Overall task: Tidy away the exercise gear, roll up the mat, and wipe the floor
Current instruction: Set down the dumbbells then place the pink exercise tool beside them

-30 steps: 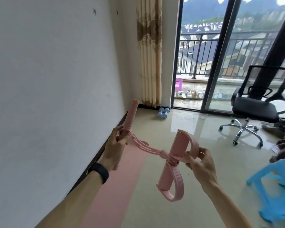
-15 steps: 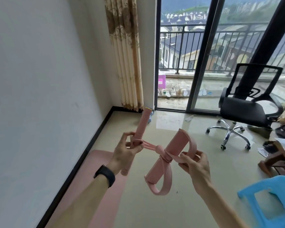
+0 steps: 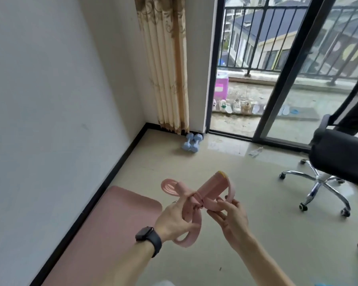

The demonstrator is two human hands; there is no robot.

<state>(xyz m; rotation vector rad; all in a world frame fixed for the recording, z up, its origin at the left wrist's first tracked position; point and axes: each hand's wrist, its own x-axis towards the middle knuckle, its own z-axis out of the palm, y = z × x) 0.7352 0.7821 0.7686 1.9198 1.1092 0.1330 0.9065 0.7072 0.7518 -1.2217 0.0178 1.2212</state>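
1. The mat [image 3: 116, 219] lies flat beside the wall [image 3: 39, 100], its long axis running away from us.
2. We hold the puller [image 3: 213, 188] in mid-air, foam bar pointing up and rightward.
3. Our left hand [image 3: 172, 221] grips its loops; our right hand [image 3: 234, 219] pinches its strap.
4. Dumbbells [image 3: 191, 142] lie beside the curtain [image 3: 167, 69].

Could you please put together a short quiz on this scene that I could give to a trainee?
1. True or false: the pink mat lies unrolled on the floor.
2. Where are the blue dumbbells? A on a shelf; B on the floor at the foot of the curtain; C on the mat.
3. Fill in: the left hand and the right hand both hold the pink ____.
Key: 1 true; 2 B; 3 resistance band.
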